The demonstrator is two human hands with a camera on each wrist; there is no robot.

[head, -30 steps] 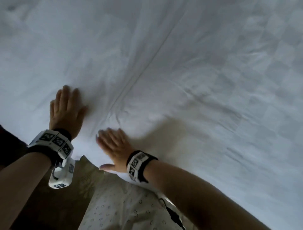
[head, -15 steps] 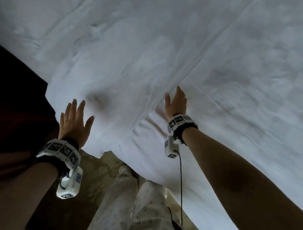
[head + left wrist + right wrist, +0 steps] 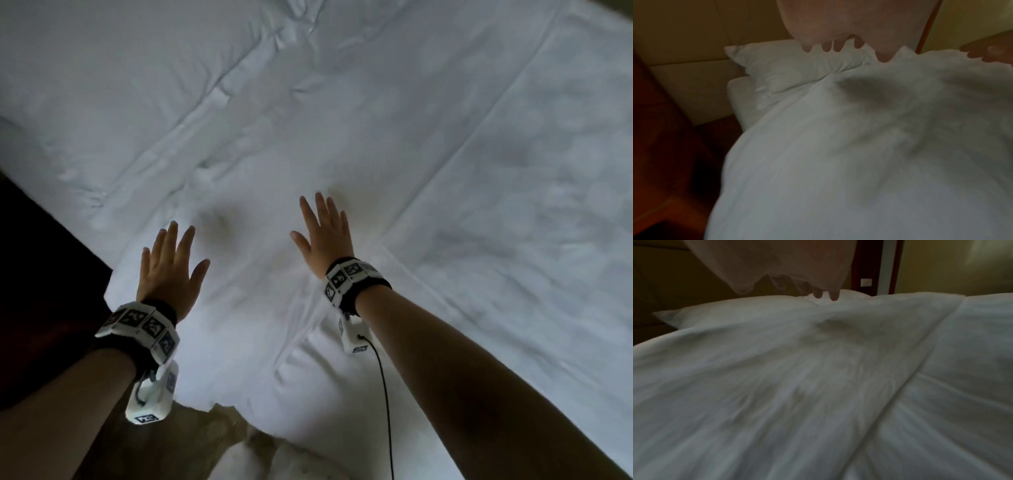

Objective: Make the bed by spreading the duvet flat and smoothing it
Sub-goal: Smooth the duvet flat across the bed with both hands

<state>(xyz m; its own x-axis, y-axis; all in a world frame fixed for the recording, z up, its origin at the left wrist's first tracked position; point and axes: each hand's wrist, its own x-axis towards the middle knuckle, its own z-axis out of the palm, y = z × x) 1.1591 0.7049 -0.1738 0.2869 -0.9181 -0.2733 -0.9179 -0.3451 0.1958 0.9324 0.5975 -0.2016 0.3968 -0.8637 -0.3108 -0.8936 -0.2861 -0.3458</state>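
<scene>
Duvet [image 3: 394,144]: spread over bed, creased near pillow [image 3: 797,65]. Left hand [image 3: 168,270] and right hand [image 3: 327,236]: apart, fingers straight, flat over cover, holding nothing. Risk: uneven push bunches folds twd far side.

Left hand [image 3: 169,270] flat, fingers spread, right hand [image 3: 325,236] likewise, arms extended

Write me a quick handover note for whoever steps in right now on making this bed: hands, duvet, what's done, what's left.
Left hand: open, fingers spread, holding nothing, over the duvet near the bed's near corner.
Right hand: open, flat, also empty, a little farther in over the duvet.
Duvet: spread across the bed, its far end lying over a pillow at the headboard.
Done: duvet laid out.
Left: creases toward the pillow end and a bunched fold at the near edge by the right wrist look like they need smoothing.
</scene>
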